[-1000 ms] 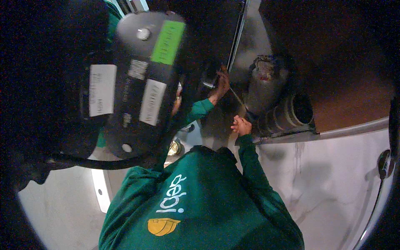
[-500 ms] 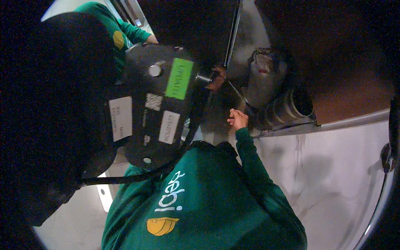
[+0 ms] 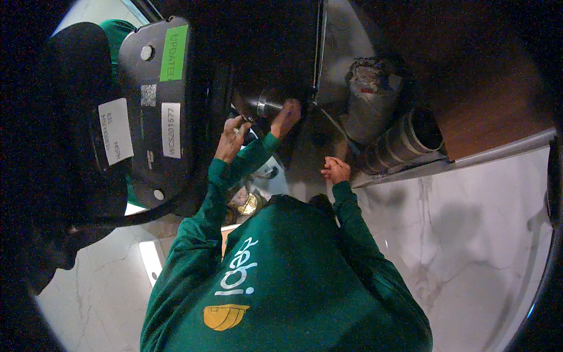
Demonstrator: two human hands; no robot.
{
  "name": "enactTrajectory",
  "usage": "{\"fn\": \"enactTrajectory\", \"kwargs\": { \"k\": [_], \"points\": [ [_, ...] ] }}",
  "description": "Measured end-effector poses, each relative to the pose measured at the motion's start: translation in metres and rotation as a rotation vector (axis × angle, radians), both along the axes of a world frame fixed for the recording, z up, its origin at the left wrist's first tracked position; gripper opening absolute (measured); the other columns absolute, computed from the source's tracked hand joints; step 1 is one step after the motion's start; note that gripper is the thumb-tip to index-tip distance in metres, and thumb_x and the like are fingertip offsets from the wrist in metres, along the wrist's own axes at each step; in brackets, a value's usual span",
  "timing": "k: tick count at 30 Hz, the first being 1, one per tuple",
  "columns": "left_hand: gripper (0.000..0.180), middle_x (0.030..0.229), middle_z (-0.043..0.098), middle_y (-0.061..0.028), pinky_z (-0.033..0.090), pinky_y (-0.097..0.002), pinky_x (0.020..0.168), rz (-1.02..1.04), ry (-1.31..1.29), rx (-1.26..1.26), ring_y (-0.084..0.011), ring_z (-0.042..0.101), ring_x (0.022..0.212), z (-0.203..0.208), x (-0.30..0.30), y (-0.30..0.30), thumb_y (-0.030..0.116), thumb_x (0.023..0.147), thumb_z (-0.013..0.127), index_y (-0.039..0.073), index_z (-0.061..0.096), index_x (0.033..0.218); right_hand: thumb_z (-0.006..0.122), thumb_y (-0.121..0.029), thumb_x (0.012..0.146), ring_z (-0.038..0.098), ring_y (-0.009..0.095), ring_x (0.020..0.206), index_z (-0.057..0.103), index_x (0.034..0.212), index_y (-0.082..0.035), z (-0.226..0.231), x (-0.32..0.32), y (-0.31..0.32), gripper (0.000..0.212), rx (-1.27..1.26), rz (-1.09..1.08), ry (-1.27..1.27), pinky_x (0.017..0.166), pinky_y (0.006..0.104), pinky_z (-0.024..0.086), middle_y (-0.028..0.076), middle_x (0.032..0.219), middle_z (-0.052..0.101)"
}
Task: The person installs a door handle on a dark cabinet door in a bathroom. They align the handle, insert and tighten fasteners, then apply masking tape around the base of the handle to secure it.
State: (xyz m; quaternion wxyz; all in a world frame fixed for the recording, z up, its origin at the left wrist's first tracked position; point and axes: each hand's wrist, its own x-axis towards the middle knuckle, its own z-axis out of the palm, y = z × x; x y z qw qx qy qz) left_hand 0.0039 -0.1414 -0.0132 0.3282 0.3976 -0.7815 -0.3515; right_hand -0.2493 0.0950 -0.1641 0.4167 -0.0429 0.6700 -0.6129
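My left hand (image 3: 231, 138) is raised at centre left, fingers bent together around something small and pale that I cannot make out. Beside it a second green-sleeved hand (image 3: 286, 119) reaches a shiny metal cylinder (image 3: 268, 106). That sleeve passes behind my left arm and seems to be a co-worker's. My right hand (image 3: 336, 169) is at centre right with its fingers curled in, thumb against them. Whatever they may hold is too small to name. A ribbed round duct (image 3: 393, 146) lies to the right of it, apart from the hand.
A co-worker's head with a black labelled device (image 3: 153, 111) fills the left. Past the duct stands a bulky grey wrapped roll (image 3: 372, 102) by a brown panel (image 3: 492, 100). A dark panel's metal edge (image 3: 320, 53) runs upward. Near my waist is a gold-coloured round lid (image 3: 250, 204).
The co-worker's device has shifted left, uncovering my left hand and forearm. The hand by the metal cylinder sits a little farther left and is now seen with its sleeve. My right hand has hardly moved.
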Motion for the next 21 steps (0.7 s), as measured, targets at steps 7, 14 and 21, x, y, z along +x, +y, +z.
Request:
{"fn": "enactTrajectory", "kwargs": {
  "k": [7, 14, 21],
  "points": [
    [0.032, 0.095, 0.070, -0.0135, 0.050, -0.0338, 0.071, 0.013, 0.040, -0.201, -0.0223, 0.066, 0.079, -0.012, -0.005, -0.010, 0.024, 0.083, 0.077, 0.001, 0.070, 0.104, 0.071, -0.019, 0.087, 0.065, 0.018, 0.055, 0.069, 0.101, -0.005, -0.018, -0.002, 0.007, 0.021, -0.177, -0.052, -0.173, 0.043, 0.0293, 0.045, 0.005, 0.074, 0.063],
    [0.029, 0.090, 0.072, -0.0127, 0.052, -0.0312, 0.068, -0.015, -0.033, -0.227, -0.0196, 0.067, 0.075, 0.004, -0.003, 0.001, 0.019, 0.081, 0.078, 0.000, 0.072, 0.103, 0.071, -0.017, 0.086, 0.064, 0.019, 0.054, 0.069, 0.100, -0.004, -0.007, 0.006, 0.017, 0.019, -0.015, -0.042, -0.052, 0.042, 0.0308, 0.046, 0.006, 0.074, 0.063],
    [0.027, 0.092, 0.072, -0.0114, 0.051, -0.0297, 0.073, -0.138, 0.146, -0.036, -0.0168, 0.067, 0.081, 0.026, 0.000, 0.010, 0.015, 0.082, 0.076, -0.002, 0.070, 0.102, 0.070, -0.020, 0.087, 0.065, 0.020, 0.056, 0.069, 0.100, -0.005, -0.006, 0.013, 0.018, 0.020, 0.011, -0.074, -0.003, 0.045, 0.0318, 0.048, 0.006, 0.075, 0.064]
  ]
}}
